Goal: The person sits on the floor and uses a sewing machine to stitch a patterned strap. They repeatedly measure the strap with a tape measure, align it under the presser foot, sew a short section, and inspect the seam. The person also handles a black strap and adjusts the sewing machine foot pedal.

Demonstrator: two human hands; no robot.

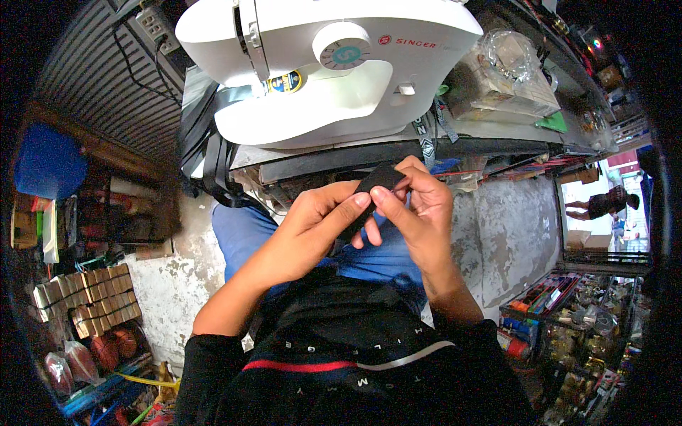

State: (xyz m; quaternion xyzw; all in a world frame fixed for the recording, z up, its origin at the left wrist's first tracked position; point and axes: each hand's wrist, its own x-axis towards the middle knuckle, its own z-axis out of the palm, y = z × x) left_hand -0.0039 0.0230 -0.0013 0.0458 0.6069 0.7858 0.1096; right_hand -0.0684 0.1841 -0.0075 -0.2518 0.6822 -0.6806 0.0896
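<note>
A small flat black piece [380, 177], perhaps fabric or webbing, is held at a slant above my lap. My left hand [320, 227] pinches it from the left, thumb pressed on its face. My right hand [419, 220] grips its right side, with thumb and fingers curled round it. A white sewing machine [440, 57] stands on the table just beyond both hands, its work light lit. Black straps [220, 167] hang over the table's left front edge, and a patterned strap [426, 142] hangs down just beyond my right hand.
A plastic-wrapped stack [511, 78] sits right of the machine. Shelving with a blue container [50, 160] and bundled wooden blocks [89, 298] lines the left. A crowded rack [579, 326] stands at lower right. A person [604, 202] is in the bright doorway at far right.
</note>
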